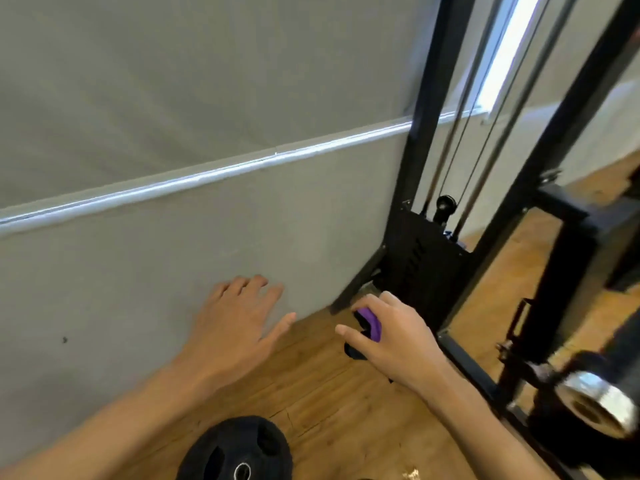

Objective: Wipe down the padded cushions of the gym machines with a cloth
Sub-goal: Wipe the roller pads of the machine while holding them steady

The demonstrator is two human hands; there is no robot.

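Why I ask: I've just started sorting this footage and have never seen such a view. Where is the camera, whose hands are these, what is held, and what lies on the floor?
There is one picture, from a wide-angle camera worn on a person's head, looking forward and down, so the two bare arms are the wearer's own. The left hand is open, fingers spread, in front of the grey wall. The right hand grips a purple and black bundle, probably the cleaning cloth. On the wooden floor lies a black weight plate. The black frame with cables is a gym machine; a chrome bar end shows at the lower right. No padded cushion is in view.
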